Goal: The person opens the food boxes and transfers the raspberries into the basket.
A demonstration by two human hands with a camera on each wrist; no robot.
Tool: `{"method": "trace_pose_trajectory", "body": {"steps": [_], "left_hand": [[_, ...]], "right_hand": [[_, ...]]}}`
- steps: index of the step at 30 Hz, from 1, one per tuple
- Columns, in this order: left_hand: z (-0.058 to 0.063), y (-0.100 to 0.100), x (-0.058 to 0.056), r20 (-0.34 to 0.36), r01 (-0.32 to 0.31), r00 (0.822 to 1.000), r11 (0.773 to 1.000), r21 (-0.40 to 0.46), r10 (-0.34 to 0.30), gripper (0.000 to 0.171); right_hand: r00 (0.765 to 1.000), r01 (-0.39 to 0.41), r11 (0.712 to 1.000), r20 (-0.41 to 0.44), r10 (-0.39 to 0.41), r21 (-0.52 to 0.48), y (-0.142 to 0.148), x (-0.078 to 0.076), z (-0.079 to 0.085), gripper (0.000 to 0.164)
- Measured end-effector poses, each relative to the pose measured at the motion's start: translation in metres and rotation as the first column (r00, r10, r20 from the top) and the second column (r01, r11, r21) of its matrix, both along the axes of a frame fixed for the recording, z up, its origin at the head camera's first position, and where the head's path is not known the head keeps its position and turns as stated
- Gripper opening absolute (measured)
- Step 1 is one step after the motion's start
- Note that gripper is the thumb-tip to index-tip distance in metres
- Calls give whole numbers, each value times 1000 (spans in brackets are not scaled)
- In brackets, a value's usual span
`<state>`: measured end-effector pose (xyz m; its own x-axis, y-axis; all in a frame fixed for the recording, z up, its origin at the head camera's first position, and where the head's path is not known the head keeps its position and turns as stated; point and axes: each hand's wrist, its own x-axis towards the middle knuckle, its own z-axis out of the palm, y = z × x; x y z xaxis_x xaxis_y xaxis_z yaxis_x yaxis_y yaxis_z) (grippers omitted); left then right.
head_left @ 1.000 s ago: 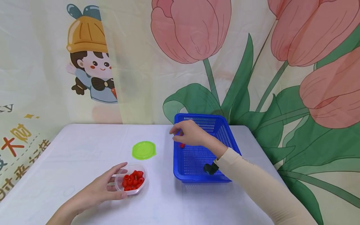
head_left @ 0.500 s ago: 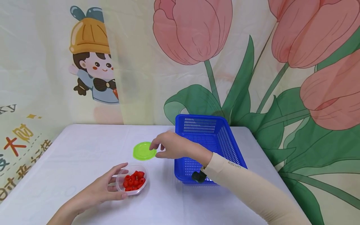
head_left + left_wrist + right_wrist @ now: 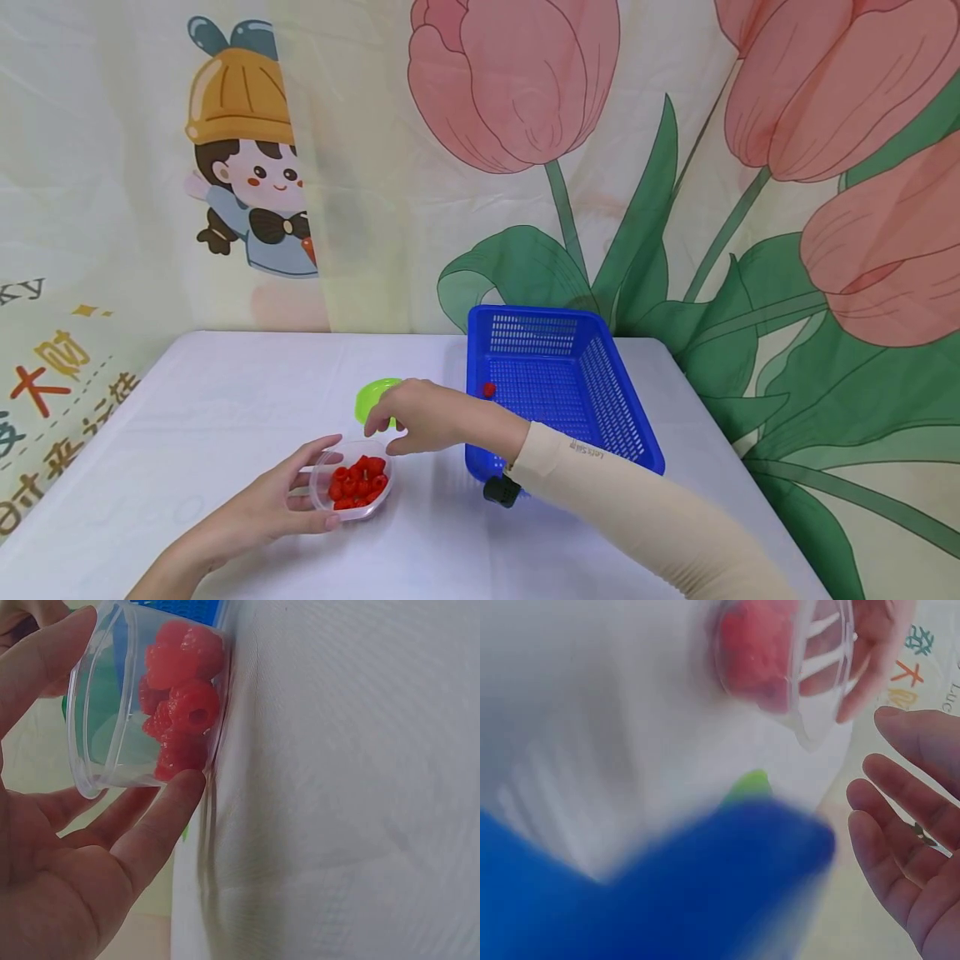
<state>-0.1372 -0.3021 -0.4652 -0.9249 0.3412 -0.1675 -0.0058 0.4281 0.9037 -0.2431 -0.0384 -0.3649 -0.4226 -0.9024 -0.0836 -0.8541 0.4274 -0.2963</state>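
My left hand (image 3: 262, 504) grips the side of a clear plastic tub (image 3: 112, 754), thumb and fingers spread around its wall. Several red raspberries (image 3: 357, 483) lie inside, the hollow end of one showing in the left wrist view. Over the table at the tub's far right rim hovers my right hand (image 3: 427, 417), its fingers relaxed with nothing between them. Behind that hand lies a flat, bright green lid (image 3: 370, 398), partly covered by it. A single raspberry (image 3: 489, 389) rests in the blue basket (image 3: 649, 461) near its left wall.
The basket stands on the white-clothed table (image 3: 247, 383), to the right of the tub, with my right forearm (image 3: 600, 483) crossing over its near side. A printed curtain (image 3: 367, 208) with tulips hangs right behind the table.
My right hand has moved from above the basket leftward and nearer, past the lid to the tub. The raspberry in the basket is now uncovered. My left hand keeps its grip on the tub.
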Motion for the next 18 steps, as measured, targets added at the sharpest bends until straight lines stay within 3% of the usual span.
{"method": "trace_pose_trajectory", "body": {"steps": [6, 18], "left_hand": [[0, 0, 0, -10, 12, 1000, 1000, 16, -12, 99], [0, -2, 1, -5, 12, 1000, 1000, 18, -12, 100]], "right_hand": [[1000, -25, 1000, -9, 25, 18, -11, 3, -13, 35], [1000, 19, 1000, 22, -18, -2, -14, 3, -32, 32]]}}
